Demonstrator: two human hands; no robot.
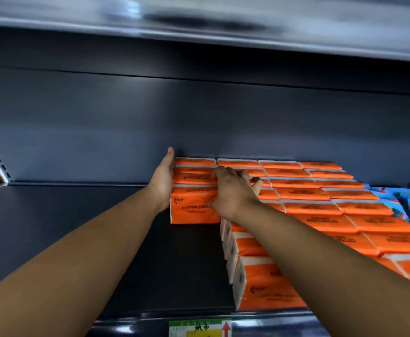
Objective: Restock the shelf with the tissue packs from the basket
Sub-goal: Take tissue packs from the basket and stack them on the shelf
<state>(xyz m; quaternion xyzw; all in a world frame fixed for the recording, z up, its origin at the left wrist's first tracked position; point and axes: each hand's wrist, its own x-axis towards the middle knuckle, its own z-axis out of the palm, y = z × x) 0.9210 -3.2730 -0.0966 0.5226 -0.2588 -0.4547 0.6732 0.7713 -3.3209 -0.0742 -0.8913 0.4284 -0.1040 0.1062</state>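
- Here, orange tissue packs (194, 211), white-edged and printed "COTTON TISSUE", fill the shelf's (77, 227) right part in rows.
- Left hand (162, 183), fingers straight, presses the leftmost row's side.
- Right hand (233, 193) curls around that row's front pack.

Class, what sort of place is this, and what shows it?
Probably a shop: a metal shelf holds rows of identical orange tissue packs, with a price label on its front edge.
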